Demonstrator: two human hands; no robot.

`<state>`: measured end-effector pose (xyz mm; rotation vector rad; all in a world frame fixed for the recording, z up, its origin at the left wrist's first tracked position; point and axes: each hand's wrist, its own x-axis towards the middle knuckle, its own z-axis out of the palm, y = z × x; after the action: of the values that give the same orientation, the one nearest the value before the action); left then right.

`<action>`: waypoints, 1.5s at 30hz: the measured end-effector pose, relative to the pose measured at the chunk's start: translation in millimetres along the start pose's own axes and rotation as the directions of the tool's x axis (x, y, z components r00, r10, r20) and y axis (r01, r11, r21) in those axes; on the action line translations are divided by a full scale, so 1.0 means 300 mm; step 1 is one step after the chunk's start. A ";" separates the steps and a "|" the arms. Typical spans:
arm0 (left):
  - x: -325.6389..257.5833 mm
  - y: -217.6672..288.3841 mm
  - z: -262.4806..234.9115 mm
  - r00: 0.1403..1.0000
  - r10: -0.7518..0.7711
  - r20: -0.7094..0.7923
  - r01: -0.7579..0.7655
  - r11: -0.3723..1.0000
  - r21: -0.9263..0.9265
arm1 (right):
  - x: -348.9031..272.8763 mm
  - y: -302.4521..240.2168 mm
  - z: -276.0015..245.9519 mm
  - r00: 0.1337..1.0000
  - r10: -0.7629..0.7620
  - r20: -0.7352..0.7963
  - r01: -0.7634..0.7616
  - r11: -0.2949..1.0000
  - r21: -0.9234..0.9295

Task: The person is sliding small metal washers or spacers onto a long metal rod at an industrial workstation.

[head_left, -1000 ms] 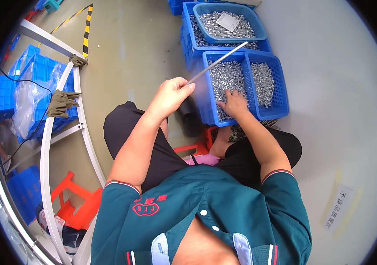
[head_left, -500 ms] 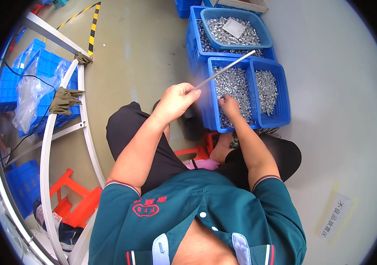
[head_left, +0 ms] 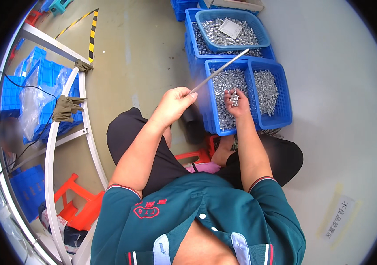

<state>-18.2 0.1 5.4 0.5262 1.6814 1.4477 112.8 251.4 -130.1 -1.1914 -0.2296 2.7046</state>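
In my left hand (head_left: pixel 172 107), the fingers are closed on one end of a thin metal rod (head_left: pixel 224 66). The rod slants up to the right, and its free end reaches over the near rim of the far bin. My right hand (head_left: pixel 243 108) is cupped palm up, cradling several small silver metal nuts (head_left: pixel 234 100). It is above a blue bin (head_left: pixel 208 95) filled with loose nuts (head_left: pixel 228 81). Beside that bin, on the right, a narrower blue basket (head_left: pixel 285 99) contains more small metal pieces (head_left: pixel 265 90).
Beyond, a light-blue basket (head_left: pixel 265 42) of metal pieces with a white card (head_left: pixel 230 28) rests in a larger blue crate (head_left: pixel 192 48). On the left are a white metal frame (head_left: pixel 52 176), stacked blue crates (head_left: pixel 49 73) and a red stool (head_left: pixel 87 207).
My right hand has turned palm up and lifted out of the nuts, now carrying several. The rod in my left hand has shifted slightly left.
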 end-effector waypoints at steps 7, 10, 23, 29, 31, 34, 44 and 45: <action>0.007 0.000 0.007 1.000 0.023 -0.012 -0.023 1.000 0.017 | -0.017 -0.039 0.021 0.968 0.077 0.237 -0.071 0.997 -0.033; 0.013 -0.008 0.009 0.999 0.043 -0.018 -0.042 0.999 0.023 | -0.059 -0.074 0.073 0.956 0.099 0.276 -0.077 0.993 -0.091; 0.005 -0.016 0.008 0.998 0.061 -0.012 -0.059 0.992 0.108 | -0.328 -0.186 0.276 0.958 -0.006 0.287 0.072 0.972 -0.222; -0.021 -0.033 0.016 0.992 0.122 0.032 -0.124 0.990 0.071 | -0.460 -0.219 0.369 0.954 -0.032 0.298 0.137 0.931 -0.339; -0.032 -0.024 0.023 0.989 0.137 0.053 -0.140 0.989 0.051 | -0.495 -0.232 0.393 0.955 -0.044 0.293 0.149 0.927 -0.345; -0.055 -0.012 0.026 0.982 0.164 0.092 -0.170 0.984 0.060 | -0.538 -0.239 0.426 0.964 -0.077 0.253 0.170 0.915 -0.366; -0.112 -0.002 0.027 0.971 0.190 0.144 -0.196 0.980 0.026 | -0.580 -0.268 0.449 0.965 -0.132 0.228 0.226 0.861 -0.455; -0.121 0.014 0.035 0.974 0.174 0.147 -0.180 0.983 0.025 | -0.579 -0.264 0.447 0.963 -0.144 0.229 0.238 0.853 -0.465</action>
<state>9.9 -20.4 21.0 0.8009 1.5817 1.4674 136.5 280.3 100.2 -0.9452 -1.0585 2.6511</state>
